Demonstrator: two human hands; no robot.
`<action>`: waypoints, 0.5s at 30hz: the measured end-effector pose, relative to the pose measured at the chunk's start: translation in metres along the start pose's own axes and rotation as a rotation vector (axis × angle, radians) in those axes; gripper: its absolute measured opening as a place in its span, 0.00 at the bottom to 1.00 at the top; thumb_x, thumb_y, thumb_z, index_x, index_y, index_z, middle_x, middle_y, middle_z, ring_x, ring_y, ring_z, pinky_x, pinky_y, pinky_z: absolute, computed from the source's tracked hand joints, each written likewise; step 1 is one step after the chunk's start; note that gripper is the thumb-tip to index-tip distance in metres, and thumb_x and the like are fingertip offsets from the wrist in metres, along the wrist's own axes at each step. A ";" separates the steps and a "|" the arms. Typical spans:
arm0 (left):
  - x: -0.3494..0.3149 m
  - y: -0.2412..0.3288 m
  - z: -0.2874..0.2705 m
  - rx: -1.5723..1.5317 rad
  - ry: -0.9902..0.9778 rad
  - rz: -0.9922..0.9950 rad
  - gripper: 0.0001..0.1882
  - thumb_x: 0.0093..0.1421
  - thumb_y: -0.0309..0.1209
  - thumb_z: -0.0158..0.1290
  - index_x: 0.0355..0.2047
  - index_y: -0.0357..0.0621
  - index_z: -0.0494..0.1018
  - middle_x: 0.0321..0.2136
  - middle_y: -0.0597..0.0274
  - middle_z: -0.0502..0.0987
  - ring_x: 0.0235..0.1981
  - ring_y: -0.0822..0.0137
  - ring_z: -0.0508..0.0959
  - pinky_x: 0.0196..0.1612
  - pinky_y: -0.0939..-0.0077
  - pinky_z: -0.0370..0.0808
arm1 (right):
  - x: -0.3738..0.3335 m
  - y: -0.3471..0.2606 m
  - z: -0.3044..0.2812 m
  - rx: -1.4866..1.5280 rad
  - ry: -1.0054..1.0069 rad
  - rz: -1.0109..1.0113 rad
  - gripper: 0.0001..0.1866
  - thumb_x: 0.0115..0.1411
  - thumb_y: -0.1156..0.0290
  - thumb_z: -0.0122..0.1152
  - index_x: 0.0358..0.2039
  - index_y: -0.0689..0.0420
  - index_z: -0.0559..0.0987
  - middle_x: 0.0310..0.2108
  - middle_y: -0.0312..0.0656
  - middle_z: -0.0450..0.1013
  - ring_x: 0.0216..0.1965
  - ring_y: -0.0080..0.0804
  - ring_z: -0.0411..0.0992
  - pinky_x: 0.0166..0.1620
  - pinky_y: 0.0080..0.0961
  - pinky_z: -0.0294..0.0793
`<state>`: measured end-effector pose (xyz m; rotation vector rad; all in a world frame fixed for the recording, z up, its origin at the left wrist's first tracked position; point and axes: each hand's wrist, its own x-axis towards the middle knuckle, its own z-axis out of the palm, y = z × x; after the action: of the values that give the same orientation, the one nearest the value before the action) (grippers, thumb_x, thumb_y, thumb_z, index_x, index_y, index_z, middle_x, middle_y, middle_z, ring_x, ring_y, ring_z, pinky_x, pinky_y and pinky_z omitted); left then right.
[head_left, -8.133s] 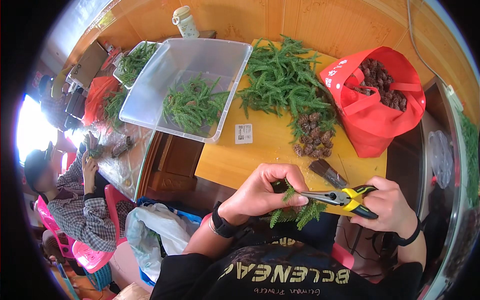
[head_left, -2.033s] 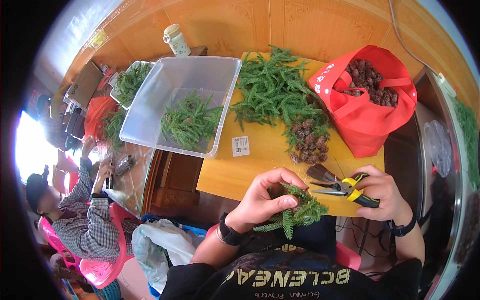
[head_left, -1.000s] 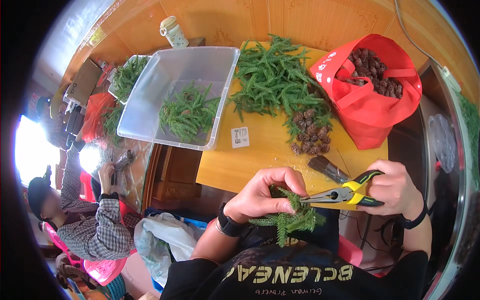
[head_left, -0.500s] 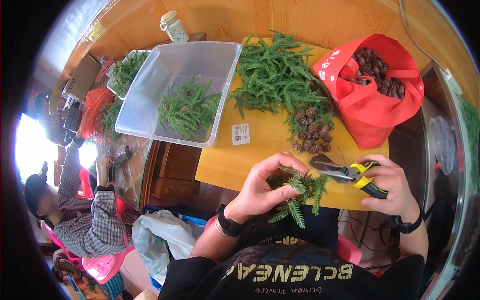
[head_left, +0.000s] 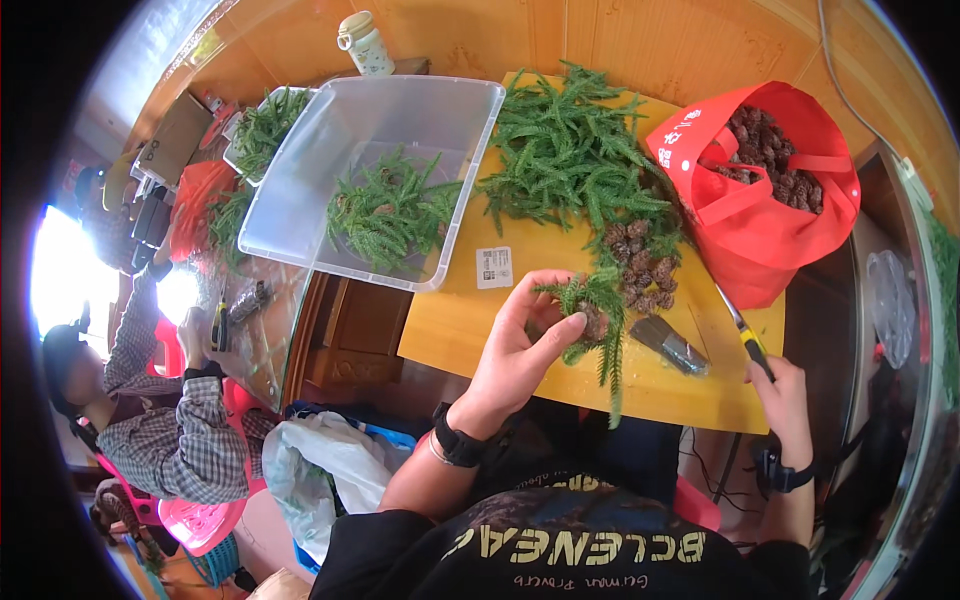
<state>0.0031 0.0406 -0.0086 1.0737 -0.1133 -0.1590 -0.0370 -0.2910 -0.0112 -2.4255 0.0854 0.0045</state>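
My left hand (head_left: pixel 525 345) is closed around a green artificial fir sprig (head_left: pixel 603 290), with a brown pine cone (head_left: pixel 593 322) among its needles by my thumb. One frond hangs down over the table's front edge. At the right, my right hand (head_left: pixel 780 395) is closed on the yellow-and-black handle of the pliers (head_left: pixel 752 345), seen edge-on, tip pointing toward the red bag. Between the hands lies a bundle of dark thin wires (head_left: pixel 670 345) in clear wrap. Several loose pine cones (head_left: pixel 645 268) sit just beyond it.
Loose green sprigs (head_left: pixel 570 160) are heaped on the yellow table (head_left: pixel 450 335). A clear plastic bin (head_left: pixel 300 215) holds finished-looking sprigs at the left. The red bag (head_left: pixel 765 235) of pine cones stands at right. Further left, a co-worker in a checked shirt (head_left: pixel 175 440) sits at another table.
My right hand has drawn the pliers away to the right and turned them edge-on, uncovering the wire bundle. My left hand has raised and turned the sprig, bringing its pine cone into view.
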 end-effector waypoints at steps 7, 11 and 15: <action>0.002 0.012 -0.006 -0.131 0.083 0.018 0.19 0.58 0.19 0.47 0.50 0.41 0.59 0.39 0.56 0.72 0.40 0.66 0.76 0.46 0.72 0.72 | -0.011 0.043 0.026 -0.342 0.009 -0.019 0.17 0.52 0.63 0.60 0.22 0.66 0.69 0.21 0.56 0.66 0.27 0.54 0.67 0.30 0.42 0.65; 0.008 0.034 -0.033 -0.084 0.252 0.200 0.15 0.60 0.21 0.45 0.48 0.41 0.63 0.38 0.58 0.73 0.39 0.66 0.76 0.42 0.70 0.74 | -0.018 0.052 0.025 -0.311 0.066 -0.075 0.11 0.50 0.70 0.61 0.25 0.63 0.71 0.23 0.52 0.68 0.27 0.49 0.69 0.32 0.36 0.67; 0.020 0.060 -0.067 -0.201 0.358 0.279 0.11 0.59 0.22 0.48 0.42 0.44 0.66 0.36 0.62 0.72 0.34 0.70 0.74 0.35 0.79 0.70 | -0.025 0.062 0.012 -0.200 0.205 -0.136 0.06 0.51 0.75 0.58 0.28 0.62 0.72 0.26 0.44 0.71 0.30 0.34 0.71 0.36 0.27 0.69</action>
<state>0.0390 0.1231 0.0128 0.8606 0.0751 0.2692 -0.0658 -0.3287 -0.0603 -2.6197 0.0125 -0.3113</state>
